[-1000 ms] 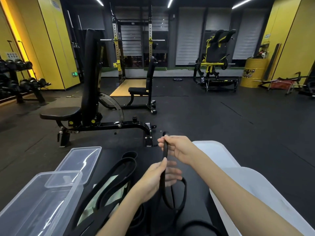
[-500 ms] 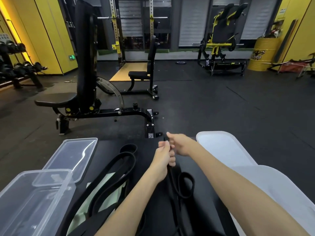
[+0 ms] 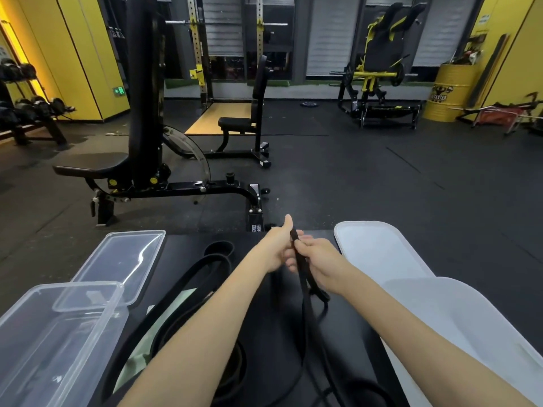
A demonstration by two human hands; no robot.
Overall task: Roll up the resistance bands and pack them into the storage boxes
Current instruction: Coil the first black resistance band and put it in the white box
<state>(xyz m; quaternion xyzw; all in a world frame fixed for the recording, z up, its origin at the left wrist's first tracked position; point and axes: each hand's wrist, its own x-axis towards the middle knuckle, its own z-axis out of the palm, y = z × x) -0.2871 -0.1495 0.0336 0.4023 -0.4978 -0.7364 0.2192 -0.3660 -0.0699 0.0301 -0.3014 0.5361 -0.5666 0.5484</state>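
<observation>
At the far left a clear storage box (image 3: 58, 342) stands open on the black table (image 3: 264, 342). A clear lid (image 3: 123, 259) lies just behind it, its near edge overlapping the box's far rim. To the right of these, wide resistance bands (image 3: 188, 277) lie unrolled on the table in long loose black loops, partly over a pale green sheet (image 3: 173, 306). Near the middle, the left hand (image 3: 274, 249) grips the top end of a thin band (image 3: 304, 286), its fingers curled round the strap and the thumb pointing up. The right hand (image 3: 321, 261) touches the left and holds the same strap just below, fingers pressed together and curled round it. From the hands the thin band drops to the table and trails toward the person, with a small loop showing beneath the right wrist. At the table's right edge lies a white lid (image 3: 379, 251), and a second white piece (image 3: 470, 333) overlaps its near end; whether that one is a lid or a box cannot be told
</observation>
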